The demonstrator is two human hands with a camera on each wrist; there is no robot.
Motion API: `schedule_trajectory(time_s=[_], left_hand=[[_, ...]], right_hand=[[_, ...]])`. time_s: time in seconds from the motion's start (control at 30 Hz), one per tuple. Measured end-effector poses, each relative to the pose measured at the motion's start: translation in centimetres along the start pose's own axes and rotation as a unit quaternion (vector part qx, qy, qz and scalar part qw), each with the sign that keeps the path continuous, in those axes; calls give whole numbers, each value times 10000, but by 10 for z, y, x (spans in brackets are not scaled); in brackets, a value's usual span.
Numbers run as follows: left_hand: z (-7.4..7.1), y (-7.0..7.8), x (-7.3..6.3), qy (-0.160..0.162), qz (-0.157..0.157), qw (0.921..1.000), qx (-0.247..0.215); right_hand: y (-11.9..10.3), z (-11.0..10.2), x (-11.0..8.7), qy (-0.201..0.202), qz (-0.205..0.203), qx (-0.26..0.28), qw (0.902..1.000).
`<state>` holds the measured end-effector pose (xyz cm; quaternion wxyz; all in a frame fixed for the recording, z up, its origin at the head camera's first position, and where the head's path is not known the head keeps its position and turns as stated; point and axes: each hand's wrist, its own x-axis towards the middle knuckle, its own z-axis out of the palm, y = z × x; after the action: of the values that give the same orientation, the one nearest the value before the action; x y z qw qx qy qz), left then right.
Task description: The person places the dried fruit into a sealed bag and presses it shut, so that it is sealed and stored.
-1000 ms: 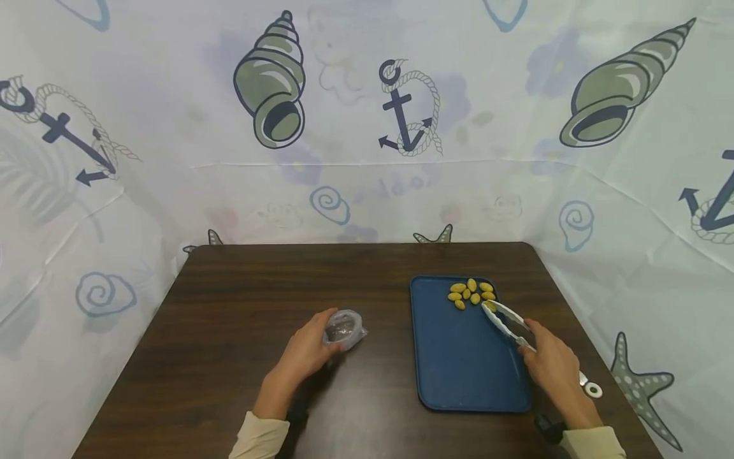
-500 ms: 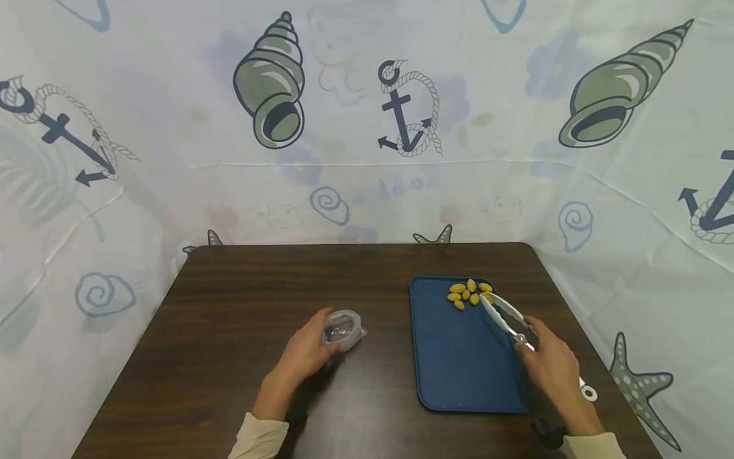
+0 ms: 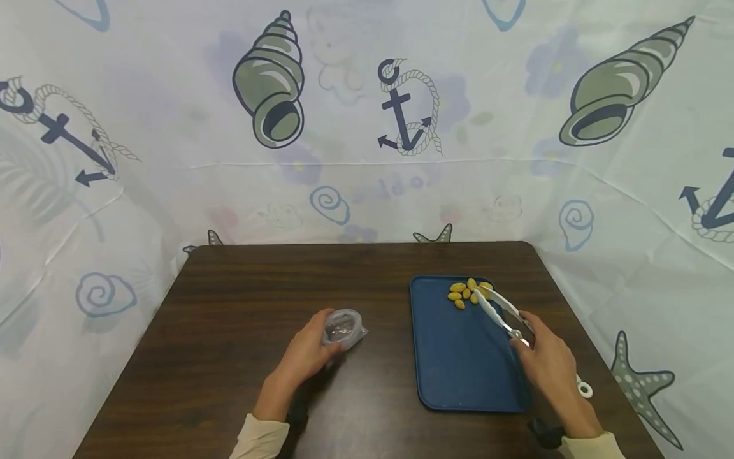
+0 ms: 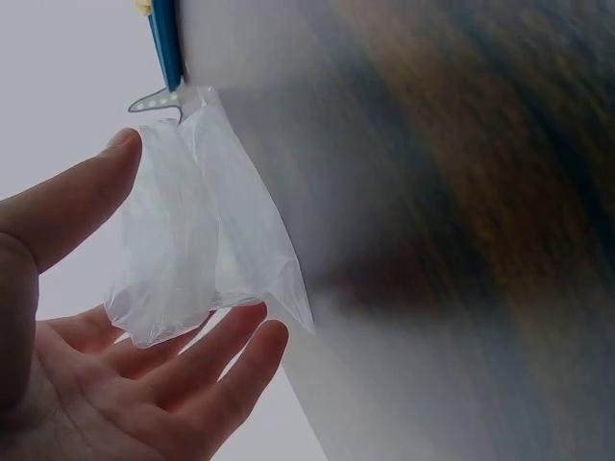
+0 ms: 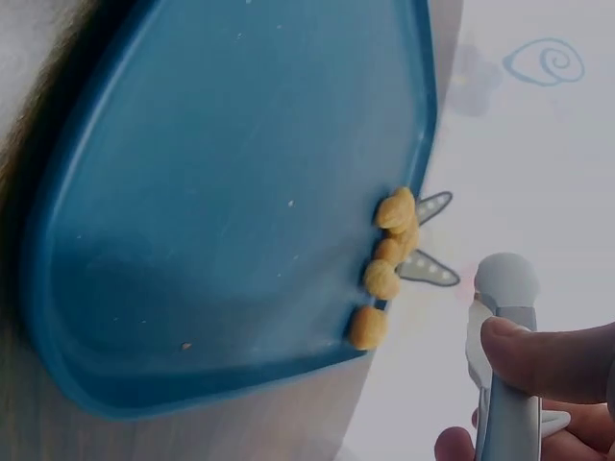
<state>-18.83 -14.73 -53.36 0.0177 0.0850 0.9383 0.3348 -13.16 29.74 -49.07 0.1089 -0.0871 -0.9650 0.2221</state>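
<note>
Fingers and thumb of my right hand [image 3: 545, 363] are curled round the white tongs [image 3: 500, 320], while those of my left hand [image 3: 309, 347] hold the clear plastic bag [image 3: 344, 328] from its left side, its mouth facing up. What matters most, I judge, is how the tongs point at the yellow pieces [image 3: 466, 294], which lie bunched in the far right part of the blue tray [image 3: 470, 370]. From my right fingers they are ahead and to the left, and the tongs' long axis runs that same slanting way, with the ring end behind my hand. Both tips are at the right side of the bunch, partly covering a piece there; I cannot tell whether they pinch it or only stand about it. My wrist view shows the handle but not the tips. One oval piece lies a little nearer me than the others, beside the bunch.

My right hand is clearly the nearer one. My left, with the bag, is well apart from the pieces, over the dark counter [image 3: 258, 287] left of the tray; whether the bag touches the wood I cannot tell.
</note>
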Motion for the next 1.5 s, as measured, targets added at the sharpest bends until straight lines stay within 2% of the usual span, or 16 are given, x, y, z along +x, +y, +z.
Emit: schedule_trajectory(time_s=[0.13,0.43,0.7,1.13,1.5], left_hand=[[2,0,1,-41,-9,10000,-52],[4,2,3,-105,-174,9996,-185],[6,1,3,-74,-198,9997,-141],[9,1,3,-65,-162,9998,-117],[9,3,1,2,-103,9999,-99]], right_hand=[[-6,-1,-1,51,-30,43,10000],[-15,0,-6,-107,-130,154,9997],[-25,-2,-9,4,-330,262,9991],[-32,4,-8,51,-497,312,9983],[-44,9,-8,-85,-587,417,9974]])
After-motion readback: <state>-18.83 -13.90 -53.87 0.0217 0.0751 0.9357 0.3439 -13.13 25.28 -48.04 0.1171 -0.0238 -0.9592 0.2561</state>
